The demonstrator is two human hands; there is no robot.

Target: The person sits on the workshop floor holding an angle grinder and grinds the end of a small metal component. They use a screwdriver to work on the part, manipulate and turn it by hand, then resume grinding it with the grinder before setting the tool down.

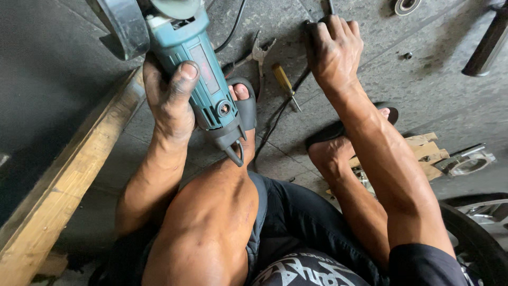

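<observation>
bare arms, no sleeves past the elbow; left hand (170, 95) and right hand (333, 47) both grimy, no gloves; dark shorts (301, 217) with pale lettering at the hem; dark grey slides (247, 103) on the feet

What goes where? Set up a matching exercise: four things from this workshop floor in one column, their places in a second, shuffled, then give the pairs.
Things:
1. teal angle grinder
2. yellow-handled screwdriver
3. wooden beam
4. pliers

Places:
A. lying on the floor between the two hands
B. running along the floor at the left edge
C. gripped in the left hand
D. on the floor just above the screwdriver, beside the grinder

The right hand rests on a dark tool on the floor.

Pairs: 1-C, 2-A, 3-B, 4-D
</observation>
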